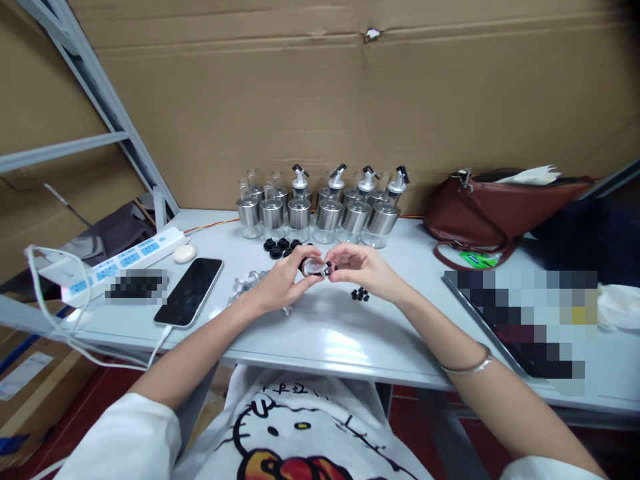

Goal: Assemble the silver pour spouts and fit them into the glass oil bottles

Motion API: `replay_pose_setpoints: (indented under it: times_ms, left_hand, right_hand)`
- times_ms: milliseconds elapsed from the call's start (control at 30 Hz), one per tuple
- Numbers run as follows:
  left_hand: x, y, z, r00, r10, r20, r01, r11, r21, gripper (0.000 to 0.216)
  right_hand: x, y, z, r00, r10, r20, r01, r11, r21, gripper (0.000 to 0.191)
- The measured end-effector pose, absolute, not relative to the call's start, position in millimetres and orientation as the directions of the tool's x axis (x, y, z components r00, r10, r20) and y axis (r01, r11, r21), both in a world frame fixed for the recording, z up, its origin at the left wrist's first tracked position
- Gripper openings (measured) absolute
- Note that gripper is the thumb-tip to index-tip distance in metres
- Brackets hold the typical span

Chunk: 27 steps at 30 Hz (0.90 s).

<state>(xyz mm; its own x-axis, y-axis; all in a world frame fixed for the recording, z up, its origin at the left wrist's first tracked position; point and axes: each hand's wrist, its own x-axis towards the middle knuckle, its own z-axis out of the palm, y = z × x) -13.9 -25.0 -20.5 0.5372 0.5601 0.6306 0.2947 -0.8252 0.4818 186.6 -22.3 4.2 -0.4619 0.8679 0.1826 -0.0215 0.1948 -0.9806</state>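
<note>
My left hand (283,280) is closed around a silver pour spout (314,268) with a black base, above the table's middle. The fingertips of my right hand (367,270) pinch a small black piece (329,269) at the spout's tip. Silver spout parts (246,283) lie partly hidden beneath my left wrist. Just beyond that hand are several black ribbed stoppers (276,252). Below my right hand sits a cluster of tiny black caps (360,294). Behind, glass bottles with steel sleeves (300,215) stand in rows; several of them carry silver spouts with black flaps (337,175).
On the left lie a phone (189,292) on a charging cable, a white round case (185,254) and a power strip (127,261). A brown leather bag (470,210) rests at the back right, near a dark blurred-out object (515,323). Cardboard (320,100) walls the back.
</note>
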Motion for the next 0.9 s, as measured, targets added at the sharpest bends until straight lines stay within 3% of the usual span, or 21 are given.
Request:
replay_pose_setpoints:
  times_ms: [133,300,667,900]
  left_hand:
    - [-13.4,-25.2,-21.7,0.546,0.554,0.628,0.274,-0.827,0.492,0.043]
    - [-13.1,-26.1,-20.6,0.531,0.571,0.626,0.328,-0.820,0.469,0.027]
    - [-11.0,-27.8,-23.7,0.517,0.550,0.656,0.299,-0.834,0.463,0.034]
    - [-13.7,-17.4,-27.4,0.451,0.514,0.730,0.246,-0.858,0.452,0.051]
  right_hand:
    - [187.5,-21.5,5.3,-0.463,0.867,0.184,-0.019,0.198,-0.980,0.023]
    - [187.2,-24.0,7.7,-0.500,0.843,0.197,-0.003,0.226,-0.974,0.026]
    - [184.3,-24.5,2.7,-0.439,0.866,0.239,0.019,0.275,-0.961,0.030]
    - [187.7,-17.3,5.1,-0.338,0.903,0.266,-0.128,0.236,-0.963,0.033]
